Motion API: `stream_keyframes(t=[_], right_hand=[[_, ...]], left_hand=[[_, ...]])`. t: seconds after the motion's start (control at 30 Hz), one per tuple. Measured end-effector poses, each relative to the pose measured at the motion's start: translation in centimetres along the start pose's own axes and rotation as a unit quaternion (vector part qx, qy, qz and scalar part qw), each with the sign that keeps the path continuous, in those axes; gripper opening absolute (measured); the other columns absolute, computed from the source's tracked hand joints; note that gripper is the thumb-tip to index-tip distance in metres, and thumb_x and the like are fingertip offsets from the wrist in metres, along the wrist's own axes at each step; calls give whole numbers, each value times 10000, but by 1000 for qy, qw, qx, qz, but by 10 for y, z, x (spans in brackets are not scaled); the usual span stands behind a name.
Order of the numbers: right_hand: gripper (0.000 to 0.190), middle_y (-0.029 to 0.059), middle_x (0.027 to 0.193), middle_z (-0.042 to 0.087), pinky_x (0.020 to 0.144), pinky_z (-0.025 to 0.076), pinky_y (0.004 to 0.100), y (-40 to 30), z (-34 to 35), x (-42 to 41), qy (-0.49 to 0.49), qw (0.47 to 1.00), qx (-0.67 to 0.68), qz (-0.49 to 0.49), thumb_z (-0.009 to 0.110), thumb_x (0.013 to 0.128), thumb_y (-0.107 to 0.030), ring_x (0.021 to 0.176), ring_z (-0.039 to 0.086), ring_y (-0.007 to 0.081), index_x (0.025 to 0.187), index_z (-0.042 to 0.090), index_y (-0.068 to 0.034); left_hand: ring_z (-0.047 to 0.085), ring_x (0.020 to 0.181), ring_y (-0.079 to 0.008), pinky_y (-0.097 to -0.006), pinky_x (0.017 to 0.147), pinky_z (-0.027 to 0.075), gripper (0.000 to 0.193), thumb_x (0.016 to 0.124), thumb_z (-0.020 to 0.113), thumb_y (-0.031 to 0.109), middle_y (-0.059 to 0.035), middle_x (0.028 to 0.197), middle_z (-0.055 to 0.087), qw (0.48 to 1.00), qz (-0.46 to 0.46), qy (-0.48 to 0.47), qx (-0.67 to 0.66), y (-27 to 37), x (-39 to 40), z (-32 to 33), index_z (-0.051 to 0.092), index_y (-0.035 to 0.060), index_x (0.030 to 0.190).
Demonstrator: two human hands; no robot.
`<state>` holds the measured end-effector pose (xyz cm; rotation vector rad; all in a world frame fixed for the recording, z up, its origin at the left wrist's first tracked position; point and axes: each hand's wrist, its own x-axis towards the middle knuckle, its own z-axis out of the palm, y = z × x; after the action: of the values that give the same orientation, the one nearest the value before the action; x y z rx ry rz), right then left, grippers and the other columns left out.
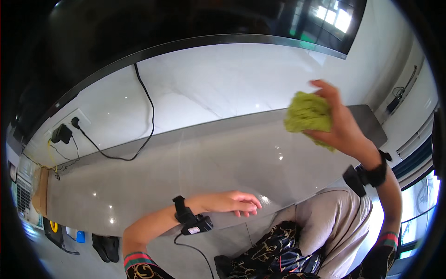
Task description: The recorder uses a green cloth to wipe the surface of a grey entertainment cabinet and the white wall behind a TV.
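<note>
My right hand (pixel 343 125) is closed around a crumpled yellow-green cloth (pixel 308 111) at the right, over the far part of a long grey stone-like ledge (pixel 216 157). Part of the cloth hangs below the thumb. Near the front edge of the ledge, my left hand (pixel 245 203) is held palm down with its fingers slightly curled and holds nothing; whether it rests on the surface I cannot tell. Both wrists carry black strapped devices. Glossy reflections show on the ledge, which runs along a white marbled wall.
A large television (pixel 209 21) hangs above the ledge. A black power cable (pixel 152 115) drops from it and loops to a wall socket (pixel 82 117), beside a black adapter (pixel 62 134). A cardboard box (pixel 41 191) stands at the left end. Black shoes (pixel 106 247) lie on the floor.
</note>
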<state>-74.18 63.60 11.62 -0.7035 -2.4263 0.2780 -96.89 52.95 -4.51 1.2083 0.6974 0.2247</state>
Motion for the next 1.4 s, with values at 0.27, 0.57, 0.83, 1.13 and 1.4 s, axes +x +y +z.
stream_keyframes(t=[0.27,0.57,0.83,1.13,1.4], right_hand=[[567,65,810,484,637,421,330,46,95,95,126,956,-152,-217,717,587,-92,725,501,240,1091,459,-137],[328,73,791,553,554,455,294,59,153,164,452,873,-84,-161,692,656,-74,631,550,220,957,562,-80],[256,32,900,452,593,426,312,16,270,134,-76,865,-251,-428,516,675,-159,766,486,212,931,527,-169],[441,20,732,535,425,422,263,31,172,182,288,879,-180,-336,667,509,-37,593,553,185,926,614,-172],[402,11,761,457,514,424,261,82,187,135,130,855,-304,-401,610,613,-96,675,505,161,992,580,-227]], left_hand=[[549,869,-172,-272,741,460,412,904,383,307,-121,1024,526,962,5,-134,-238,-18,17,-43,385,7,1186],[544,858,-175,-280,740,456,440,907,351,346,-126,998,526,938,32,-159,-305,-30,20,-40,374,1,1179],[558,816,-195,-299,702,470,437,897,359,339,-137,940,515,930,44,-168,-323,-31,21,-36,364,-13,1157],[560,832,-204,-300,724,469,428,906,333,319,-144,933,515,935,76,-161,-308,-37,25,-36,365,-18,1167],[553,863,-205,-301,748,467,442,908,358,335,-148,972,509,938,50,-164,-301,-31,20,-39,356,-12,1182]])
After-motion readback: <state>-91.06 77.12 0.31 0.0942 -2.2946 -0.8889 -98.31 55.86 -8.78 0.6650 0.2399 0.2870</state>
